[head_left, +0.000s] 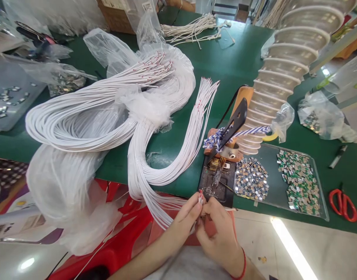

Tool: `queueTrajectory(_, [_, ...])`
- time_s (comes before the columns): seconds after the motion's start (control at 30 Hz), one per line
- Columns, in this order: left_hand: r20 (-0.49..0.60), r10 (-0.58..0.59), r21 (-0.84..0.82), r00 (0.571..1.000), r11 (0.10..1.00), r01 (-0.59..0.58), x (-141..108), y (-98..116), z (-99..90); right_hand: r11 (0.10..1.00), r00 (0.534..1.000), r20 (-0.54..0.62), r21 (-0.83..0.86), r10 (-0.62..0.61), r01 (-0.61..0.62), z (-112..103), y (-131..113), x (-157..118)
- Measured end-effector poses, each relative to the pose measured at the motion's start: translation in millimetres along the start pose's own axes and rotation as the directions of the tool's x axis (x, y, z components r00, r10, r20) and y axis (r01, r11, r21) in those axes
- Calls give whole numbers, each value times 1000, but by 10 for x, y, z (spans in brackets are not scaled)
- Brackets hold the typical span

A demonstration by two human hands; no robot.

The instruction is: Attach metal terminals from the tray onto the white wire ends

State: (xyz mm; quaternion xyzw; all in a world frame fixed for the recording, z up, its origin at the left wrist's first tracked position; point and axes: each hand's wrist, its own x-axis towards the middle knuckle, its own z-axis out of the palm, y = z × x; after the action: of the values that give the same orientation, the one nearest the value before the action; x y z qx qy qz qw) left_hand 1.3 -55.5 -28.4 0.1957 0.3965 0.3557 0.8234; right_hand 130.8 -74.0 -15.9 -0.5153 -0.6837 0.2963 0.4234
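My left hand (186, 214) is closed around a few white cables, whose red wire ends (201, 192) stick up between thumb and fingers. Right against it, my right hand (217, 229) is closed in a pinch; what lies in its fingertips is hidden. Just beyond both hands sits a black tray (204, 178) with bits of solder and a small metal fixture. A bundle of white cables (167, 177) curves over the table's front edge towards my left forearm, partly wrapped in clear plastic.
A larger cable coil (58, 128) lies to the left. A ribbed clear hose (289, 58) comes down beside an orange stand (242, 103). At right, a clear tray (322, 194) holds small metal connectors (251, 179) and green circuit boards (301, 182). Red scissors (343, 204) lie beyond.
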Motion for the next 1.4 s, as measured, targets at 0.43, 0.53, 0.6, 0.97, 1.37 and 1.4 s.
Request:
queueTrajectory(0.43, [-97,-6,89,995,996,14,-58,-30,-24,998,998,-5,10,-55,55,-10,-44,-9])
queueTrajectory(0.53, [-137,-68,65,988,995,77,-63,-42,-11,998,999,35,44,-42,40,-24,-38,-19])
queueTrajectory(0.6, [-180,-64,59,982,995,75,-66,-58,-2,996,997,61,81,-42,37,-49,-36,-24])
queueTrajectory(0.97, [-188,131,248,973,965,-82,-61,-58,-29,998,977,208,59,-43,32,-134,-90,-16])
queueTrajectory(1.37, [-74,203,404,976,901,-157,-37,51,48,993,975,190,0,-112,114,-73,-85,-10])
queueTrajectory(1.4, [-88,199,405,976,902,-148,-39,42,38,994,979,173,-9,-109,113,-58,-84,-12])
